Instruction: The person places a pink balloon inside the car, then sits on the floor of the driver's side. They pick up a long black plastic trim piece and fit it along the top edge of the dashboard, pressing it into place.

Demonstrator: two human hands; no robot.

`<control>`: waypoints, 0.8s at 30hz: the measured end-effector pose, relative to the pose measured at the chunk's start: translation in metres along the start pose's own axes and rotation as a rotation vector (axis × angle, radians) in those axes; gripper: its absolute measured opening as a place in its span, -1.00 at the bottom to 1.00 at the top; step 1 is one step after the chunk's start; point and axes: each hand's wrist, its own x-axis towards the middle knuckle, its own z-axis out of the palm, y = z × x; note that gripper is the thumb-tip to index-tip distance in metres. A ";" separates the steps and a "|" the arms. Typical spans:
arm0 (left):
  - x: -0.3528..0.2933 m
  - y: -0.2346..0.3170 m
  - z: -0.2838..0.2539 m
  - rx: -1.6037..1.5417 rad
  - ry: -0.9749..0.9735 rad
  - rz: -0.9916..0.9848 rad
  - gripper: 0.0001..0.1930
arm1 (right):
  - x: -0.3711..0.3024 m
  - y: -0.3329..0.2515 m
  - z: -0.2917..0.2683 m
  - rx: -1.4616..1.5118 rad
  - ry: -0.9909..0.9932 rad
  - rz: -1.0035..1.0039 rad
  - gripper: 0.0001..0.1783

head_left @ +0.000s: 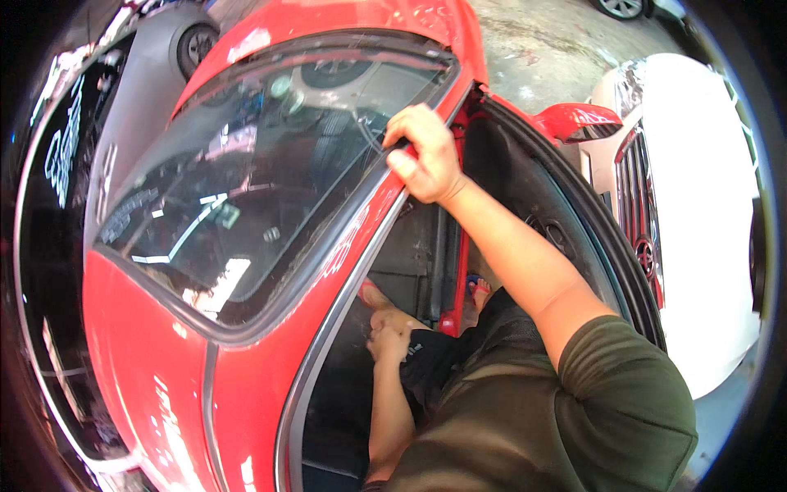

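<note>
My right hand [422, 156] is closed over the red windshield pillar [375, 201] of a red car. Its fingers curl onto the edge by the windshield [246, 180], and the thumb lies along the near side. Lower down, inside the door opening, my left hand [389, 340] rests on my bent leg at the knee, with its fingers laid over the skin. One foot [373, 293] is inside the car on the dark floor; the other, in a sandal [479, 284], is outside past the red sill [451, 316].
The open car door [566, 205], with a red side mirror [578, 121], stands on my right. Close beyond it is a white car [697, 221]. The red roof [164, 353] is at the left, and a grey car [152, 90] and a black vehicle [61, 271] flank it.
</note>
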 end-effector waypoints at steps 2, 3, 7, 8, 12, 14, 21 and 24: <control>0.033 0.006 -0.005 0.210 -0.261 0.077 -0.20 | 0.002 -0.012 0.009 0.017 -0.049 0.061 -0.68; 0.040 0.019 -0.012 0.330 -0.385 0.107 -0.18 | -0.001 -0.016 0.011 0.031 -0.022 0.079 -0.68; 0.010 0.123 -0.097 0.962 -0.492 0.143 -0.19 | -0.040 -0.039 -0.018 -0.088 0.092 0.209 -0.62; 0.000 0.146 -0.123 1.103 -0.455 0.208 -0.20 | -0.059 -0.038 -0.028 -0.094 0.105 0.280 -0.64; 0.055 0.135 -0.114 0.853 -0.727 0.132 -0.14 | -0.155 -0.022 -0.107 -0.393 0.069 0.505 -0.78; 0.133 0.067 -0.034 0.771 -0.651 0.131 -0.16 | -0.204 -0.018 -0.150 -0.471 0.125 0.599 -0.85; 0.175 0.070 0.008 0.576 -0.751 0.328 -0.18 | -0.398 -0.093 -0.208 -0.558 0.168 1.097 -0.80; 0.226 0.012 0.005 0.718 -0.608 0.265 -0.19 | -0.515 -0.137 -0.146 -0.482 -0.032 1.539 -0.76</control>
